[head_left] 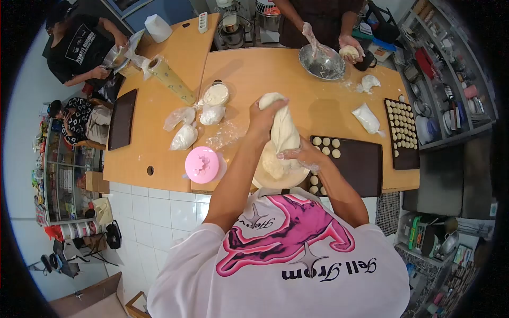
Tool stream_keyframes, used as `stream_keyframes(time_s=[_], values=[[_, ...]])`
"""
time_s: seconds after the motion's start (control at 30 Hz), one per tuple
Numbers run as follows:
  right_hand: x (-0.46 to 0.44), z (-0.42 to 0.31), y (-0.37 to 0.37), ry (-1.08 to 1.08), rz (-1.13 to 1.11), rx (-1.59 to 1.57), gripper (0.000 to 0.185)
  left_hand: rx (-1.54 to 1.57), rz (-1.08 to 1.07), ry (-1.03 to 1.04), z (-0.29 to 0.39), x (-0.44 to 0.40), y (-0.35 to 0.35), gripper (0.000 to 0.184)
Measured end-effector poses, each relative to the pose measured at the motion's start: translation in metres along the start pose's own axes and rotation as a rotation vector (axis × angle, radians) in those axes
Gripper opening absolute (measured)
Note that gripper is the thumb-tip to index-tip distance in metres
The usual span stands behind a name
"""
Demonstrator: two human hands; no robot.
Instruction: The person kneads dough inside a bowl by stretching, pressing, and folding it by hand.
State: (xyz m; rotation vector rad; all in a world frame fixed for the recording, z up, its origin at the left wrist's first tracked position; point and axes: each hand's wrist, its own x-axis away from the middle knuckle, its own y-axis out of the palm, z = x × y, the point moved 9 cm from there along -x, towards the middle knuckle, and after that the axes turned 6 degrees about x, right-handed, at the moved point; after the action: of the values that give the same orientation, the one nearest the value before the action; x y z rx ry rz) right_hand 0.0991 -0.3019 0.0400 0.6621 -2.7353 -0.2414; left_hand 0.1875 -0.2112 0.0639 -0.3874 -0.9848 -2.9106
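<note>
A long, pale piece of dough [284, 124] is stretched above the table in front of me. My left hand [261, 117] is wrapped around its upper end, fingers closed. Lower down, my right hand [303, 153] grips the dough's bottom part, with flour on the wrist. Beneath them sits a wide, light-coloured bowl [294, 179] holding more soft dough [272, 165], partly hidden by my hands and forearm. Close to my right forearm lies a dark baking tray [360, 167] with several small dough balls [326, 146] along its left side.
Left of the bowl stands a pink-lidded container [202, 165], near bags of flour [185, 137]. A roll of plastic film [172, 80] lies beyond. Across the table, a co-worker's hands hold dough [349, 52] by a metal bowl [322, 62]. A filled tray [402, 127] sits far right.
</note>
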Motion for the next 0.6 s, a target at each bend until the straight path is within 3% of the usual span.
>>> stream_keyframes(time_s=[0.07,0.17,0.3,0.4,0.5,0.57,0.6], values=[[-0.006,0.006,0.0,0.012,-0.048,0.027,0.067,0.021,0.046,0.004,0.006,-0.006,-0.005,0.022],[-0.003,-0.004,0.007,-0.04,-0.065,0.119,0.056,0.074,0.107,-0.005,0.007,-0.026,-0.019,0.023],[0.002,0.025,0.01,0.061,-0.123,0.239,0.049,0.095,0.171,-0.041,-0.01,-0.062,-0.071,0.025],[0.007,0.035,0.008,0.092,-0.053,0.202,0.046,0.025,0.288,0.098,0.011,-0.055,-0.089,0.026],[0.007,0.051,0.0,0.262,0.103,-0.077,0.047,-0.188,0.219,0.193,0.023,-0.048,-0.085,0.03],[0.0,0.065,-0.01,0.374,0.148,-0.268,0.049,-0.429,0.022,0.352,0.04,-0.025,-0.047,0.041],[-0.006,0.055,-0.009,0.274,0.082,-0.289,0.056,-0.546,-0.076,0.427,0.042,-0.01,-0.033,0.047]])
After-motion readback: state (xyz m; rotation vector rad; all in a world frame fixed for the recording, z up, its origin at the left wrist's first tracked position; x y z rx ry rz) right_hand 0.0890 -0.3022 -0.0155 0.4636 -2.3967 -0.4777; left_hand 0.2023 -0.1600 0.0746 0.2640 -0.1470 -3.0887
